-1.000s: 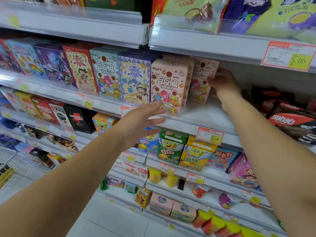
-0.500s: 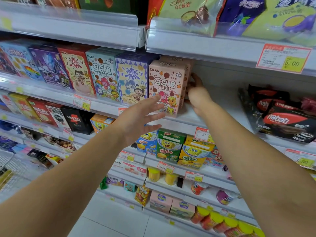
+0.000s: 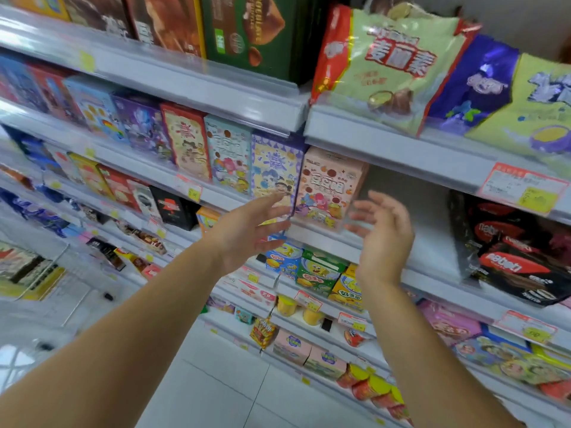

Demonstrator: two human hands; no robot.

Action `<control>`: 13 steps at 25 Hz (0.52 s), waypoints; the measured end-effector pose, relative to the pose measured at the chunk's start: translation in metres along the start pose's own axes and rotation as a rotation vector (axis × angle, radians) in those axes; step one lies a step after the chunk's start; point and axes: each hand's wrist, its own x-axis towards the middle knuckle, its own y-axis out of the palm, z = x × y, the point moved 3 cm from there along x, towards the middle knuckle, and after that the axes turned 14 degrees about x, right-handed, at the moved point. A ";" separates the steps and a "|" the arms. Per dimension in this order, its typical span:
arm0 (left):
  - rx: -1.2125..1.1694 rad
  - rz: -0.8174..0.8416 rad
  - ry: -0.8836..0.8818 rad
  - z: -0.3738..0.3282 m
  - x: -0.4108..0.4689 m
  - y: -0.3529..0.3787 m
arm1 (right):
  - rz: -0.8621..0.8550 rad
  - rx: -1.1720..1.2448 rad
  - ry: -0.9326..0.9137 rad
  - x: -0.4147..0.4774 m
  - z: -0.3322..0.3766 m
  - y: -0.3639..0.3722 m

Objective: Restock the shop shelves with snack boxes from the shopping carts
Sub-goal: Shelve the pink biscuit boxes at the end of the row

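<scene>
in the middle of the frame, the left hand (image 3: 247, 231) and right hand (image 3: 381, 233) are both open, holding nothing, on either side of the pink snack box (image 3: 329, 188) on the shelf (image 3: 321, 234).

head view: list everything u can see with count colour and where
pink snack box: one in front, pink, right end of the second shelf's row, between the hands
snack box row: several, mixed colours, left of the pink box
green box: one, dark green, top shelf
snack bags: three showing, pale green, purple, yellow-green, top shelf right
wafer bags: several, black and red, second shelf far right
cartoon boxes: three, blue, green, yellow, shelf below the hands
price tags: several, red and yellow, along shelf edges
shopping cart: one, wire, lower left
left hand: open, holds nothing, left of the pink box
right hand: open, holds nothing, right of the pink box
</scene>
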 end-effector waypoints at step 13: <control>-0.376 -0.546 -0.097 0.093 -0.145 -0.323 | 0.463 -0.071 0.667 -0.185 -0.180 0.251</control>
